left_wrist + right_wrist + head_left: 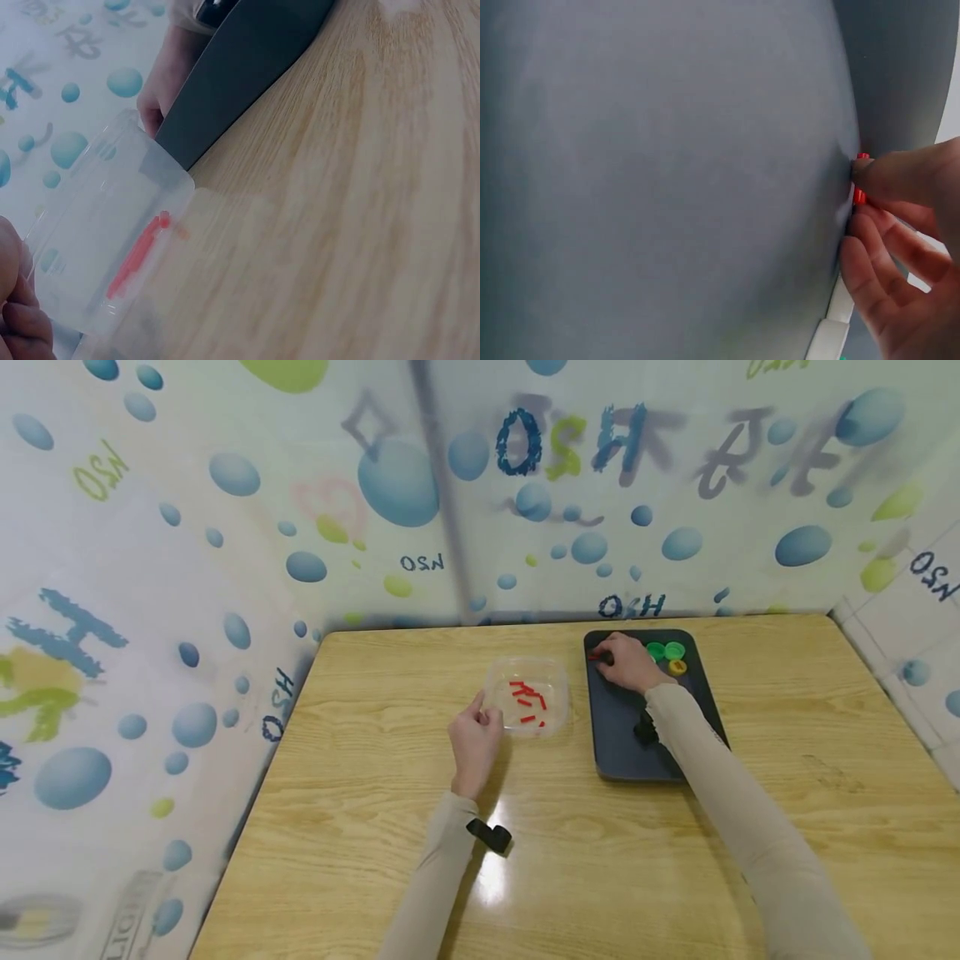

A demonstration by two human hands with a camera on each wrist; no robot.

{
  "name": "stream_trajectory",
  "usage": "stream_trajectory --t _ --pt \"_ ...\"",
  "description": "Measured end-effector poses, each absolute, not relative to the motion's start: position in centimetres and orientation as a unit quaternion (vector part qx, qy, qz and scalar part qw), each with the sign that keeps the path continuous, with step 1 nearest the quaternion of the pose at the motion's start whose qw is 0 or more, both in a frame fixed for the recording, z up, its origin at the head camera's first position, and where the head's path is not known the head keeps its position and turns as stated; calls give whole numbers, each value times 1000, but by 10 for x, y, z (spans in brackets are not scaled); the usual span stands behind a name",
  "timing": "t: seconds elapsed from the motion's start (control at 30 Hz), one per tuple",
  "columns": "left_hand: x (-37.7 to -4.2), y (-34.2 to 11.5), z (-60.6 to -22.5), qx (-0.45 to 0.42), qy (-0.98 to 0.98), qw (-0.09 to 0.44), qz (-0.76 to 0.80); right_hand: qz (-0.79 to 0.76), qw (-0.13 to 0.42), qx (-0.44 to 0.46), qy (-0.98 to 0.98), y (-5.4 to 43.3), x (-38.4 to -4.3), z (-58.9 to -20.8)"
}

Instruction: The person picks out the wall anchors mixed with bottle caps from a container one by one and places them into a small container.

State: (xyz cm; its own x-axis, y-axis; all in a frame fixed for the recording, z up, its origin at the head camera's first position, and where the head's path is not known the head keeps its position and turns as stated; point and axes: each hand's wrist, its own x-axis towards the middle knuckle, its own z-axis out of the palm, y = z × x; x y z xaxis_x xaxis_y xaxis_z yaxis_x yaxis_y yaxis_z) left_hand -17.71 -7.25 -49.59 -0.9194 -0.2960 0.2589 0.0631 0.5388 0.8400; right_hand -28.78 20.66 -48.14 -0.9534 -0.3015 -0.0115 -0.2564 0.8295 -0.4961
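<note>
My left hand (476,739) pinches the near left rim of a clear plastic container (491,693). Inside it lie several small red sticks (528,691), also visible through the wall in the left wrist view as a red cluster (135,259). At the far left corner of a dark grey tray (618,743), my right hand (630,662) has thumb and fingers around a small red stick (859,196). That stick sits against the tray's side wall (900,67), partly hidden by the thumb.
Green round caps (674,651) and a yellow one (677,667) lie in the tray's far right part. White pieces (827,341) line its edge near my right hand. The wooden table (360,793) meets a patterned wall covering (480,552) at the back.
</note>
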Motion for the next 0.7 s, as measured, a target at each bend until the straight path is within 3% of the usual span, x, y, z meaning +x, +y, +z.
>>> stream_trajectory --t 0.7 --pt "-179 -71 -498 59 -857 209 -468 -279 79 -154 945 207 -291 -483"
